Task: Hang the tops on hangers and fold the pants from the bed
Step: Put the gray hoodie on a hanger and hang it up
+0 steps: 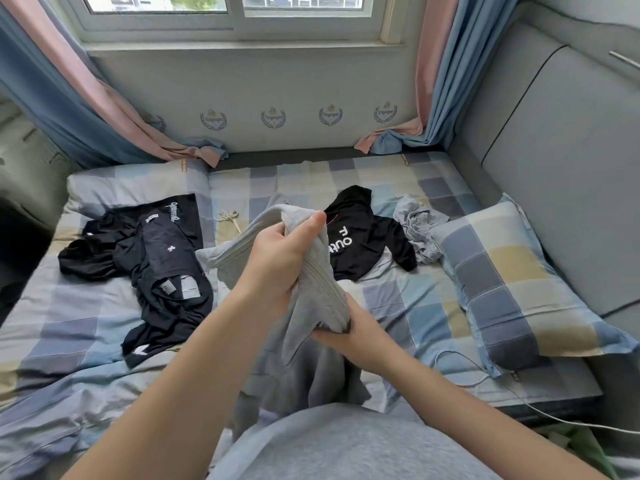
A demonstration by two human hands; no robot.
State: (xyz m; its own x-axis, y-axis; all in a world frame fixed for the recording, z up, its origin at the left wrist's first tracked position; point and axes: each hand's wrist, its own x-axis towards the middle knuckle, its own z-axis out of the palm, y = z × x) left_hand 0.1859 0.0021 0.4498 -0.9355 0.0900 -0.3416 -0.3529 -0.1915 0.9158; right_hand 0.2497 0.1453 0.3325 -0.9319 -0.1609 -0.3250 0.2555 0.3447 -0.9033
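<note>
Grey knit first: we have the grey garment (311, 271) up off the bed (398, 306), bunched between both hands right in front of us, over the middle of the mattress. Our left hand (280, 258) grips it high, fist closed around a gathered fold with the thumb up against the cloth. Our right hand (349, 332) is lower and nearer our body, fingers wrapped under a ribbed edge, which looks like a cuff or hem. So the cloth runs on a slant, from upper left and away, down to lower right and close, with the loose rest hanging down toward our lap. We can't tell yet whether it's a top or pants; too crumpled.

That slant is what we think the next move turns on: the ribbed end sits in the right hand, so we'd judge that hand leads the shake-out while the left keeps the bulk.

Outward now. Just beyond the left hand lies a black top (360, 237) with white lettering, flat on the checked sheet. Right of that, a pale blue heap (415, 226), touching a checked pillow (512, 289). Left of our hands, a dark pile (159, 265) of several pieces, well apart from the grey one. One hanger (230, 218) seems to lie beyond, small, hard to be sure. All of it is yet unsorted.
</note>
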